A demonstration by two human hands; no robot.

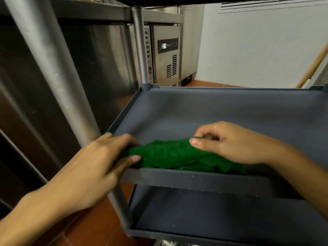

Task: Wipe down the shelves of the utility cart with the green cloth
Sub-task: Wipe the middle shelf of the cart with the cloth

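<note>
Hands: While the crumpled green knit cloth (170, 155) lies at six o'clock on the grey plastic shelf (213, 110), left hand (99, 162) and right hand (229, 144) pinch its ends.
Risk: left bunched, it may skip twelve o'clock corners.

The green cloth (177, 155), held in the grip of the left hand (95, 166) and the right hand (234, 144), is nubbly, matt woven fabric. Under both grips the shelf (213, 110) is smooth matt grey plastic. Just left of the left grip, the post (65, 82) is dull brushed metal.
</note>
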